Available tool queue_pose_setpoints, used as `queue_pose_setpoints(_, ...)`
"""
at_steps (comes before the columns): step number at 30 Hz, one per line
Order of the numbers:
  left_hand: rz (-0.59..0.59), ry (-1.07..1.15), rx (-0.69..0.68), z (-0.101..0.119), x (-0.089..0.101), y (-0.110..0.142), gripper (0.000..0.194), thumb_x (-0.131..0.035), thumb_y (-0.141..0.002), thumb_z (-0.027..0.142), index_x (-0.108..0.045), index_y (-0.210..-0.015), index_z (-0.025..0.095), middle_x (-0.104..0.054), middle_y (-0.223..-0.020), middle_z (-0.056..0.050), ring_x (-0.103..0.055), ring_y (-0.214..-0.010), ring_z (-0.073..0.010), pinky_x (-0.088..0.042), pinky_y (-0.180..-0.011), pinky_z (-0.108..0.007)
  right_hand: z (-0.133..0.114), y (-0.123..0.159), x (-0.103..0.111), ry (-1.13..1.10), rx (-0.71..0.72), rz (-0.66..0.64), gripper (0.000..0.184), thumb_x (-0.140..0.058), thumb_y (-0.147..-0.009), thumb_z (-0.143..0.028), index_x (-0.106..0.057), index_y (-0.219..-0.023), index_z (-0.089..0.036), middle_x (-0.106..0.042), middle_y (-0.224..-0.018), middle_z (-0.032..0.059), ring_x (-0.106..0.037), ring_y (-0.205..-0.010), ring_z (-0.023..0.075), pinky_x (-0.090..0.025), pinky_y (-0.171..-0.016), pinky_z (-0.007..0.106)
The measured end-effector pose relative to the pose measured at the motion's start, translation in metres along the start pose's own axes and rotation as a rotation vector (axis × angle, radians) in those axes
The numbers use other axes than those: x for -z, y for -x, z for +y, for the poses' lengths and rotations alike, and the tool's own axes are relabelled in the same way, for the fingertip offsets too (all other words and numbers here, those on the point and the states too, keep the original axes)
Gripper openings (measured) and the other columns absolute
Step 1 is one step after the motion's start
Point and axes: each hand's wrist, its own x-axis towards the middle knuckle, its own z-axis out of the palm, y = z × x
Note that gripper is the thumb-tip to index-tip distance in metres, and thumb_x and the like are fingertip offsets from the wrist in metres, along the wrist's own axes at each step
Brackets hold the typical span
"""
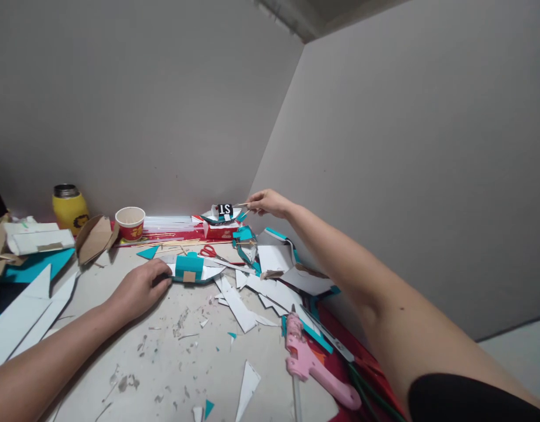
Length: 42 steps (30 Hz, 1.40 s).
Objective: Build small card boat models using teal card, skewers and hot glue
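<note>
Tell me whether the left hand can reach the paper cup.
Likely yes: the paper cup stands a little beyond the left hand, with only a low blue scrap and thin sticks nearby. That hand touches the small boat, so may need to leave it first.

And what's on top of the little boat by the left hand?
The boat has a curved blue-green cover, with a small brown piece on its near side. Whatever lies under the cover can't be seen.
</note>
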Motion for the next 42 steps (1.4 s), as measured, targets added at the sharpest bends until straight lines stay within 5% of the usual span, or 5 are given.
queue_pose_setpoints(7,0.001,0.013,-0.005,-0.001,-0.001,-0.001,0.014,-0.045,-0.086,0.023,-0.059,-0.087,0.020,-0.062,-0.088,-0.005,-0.058,-0.082,-0.0200,-0.045,-0.073,-0.034,0.005,0.000,0.000,-0.035,-0.008,0.028,0.012,-0.059,-0.085,-0.012,-0.062,-0.073,-0.012,-0.059,-0.058,-0.0011,-0.049,-0.048,0.0055,-0.038,-0.046,0.016)
queue_pose_setpoints(11,0.014,0.011,-0.013,-0.001,-0.002,0.000,0.013,-0.045,-0.086,0.022,-0.058,-0.086,0.021,-0.062,-0.088,-0.004,-0.058,-0.082,-0.0195,-0.045,-0.072,-0.033,0.008,-0.005,-0.001,-0.028,-0.004,0.071,0.008,-0.056,-0.088,-0.009,-0.063,-0.090,-0.012,-0.065,-0.070,0.0012,-0.060,-0.063,0.0083,-0.047,-0.054,0.016)
queue_pose_setpoints(18,0.015,0.018,-0.017,-0.001,-0.002,0.001,0.013,-0.045,-0.086,0.022,-0.058,-0.086,0.022,-0.062,-0.087,-0.003,-0.059,-0.082,-0.0198,-0.046,-0.073,-0.033,0.020,-0.028,-0.014,0.102,-0.050,0.176,0.024,-0.055,-0.094,-0.031,-0.059,-0.110,-0.013,-0.064,-0.096,0.0043,-0.063,-0.075,0.0130,-0.055,-0.064,0.029)
queue_pose_setpoints(26,0.006,0.008,0.007,-0.003,-0.005,0.000,0.013,-0.044,-0.087,0.024,-0.057,-0.088,0.021,-0.062,-0.089,-0.004,-0.058,-0.083,-0.0202,-0.046,-0.073,-0.033,0.022,-0.061,-0.042,0.304,-0.039,0.214,0.031,-0.056,-0.093,-0.033,-0.056,-0.118,-0.015,-0.059,-0.116,0.0084,-0.061,-0.096,0.0198,-0.053,-0.080,0.039)
queue_pose_setpoints(42,0.000,-0.010,0.010,-0.002,-0.005,0.001,0.013,-0.043,-0.087,0.025,-0.056,-0.087,0.021,-0.060,-0.088,-0.004,-0.058,-0.083,-0.0204,-0.044,-0.072,-0.033,0.012,-0.071,-0.052,0.392,-0.095,0.070,0.031,-0.055,-0.093,-0.032,-0.056,-0.120,-0.016,-0.060,-0.115,0.0084,-0.062,-0.095,0.0193,-0.054,-0.079,0.039)
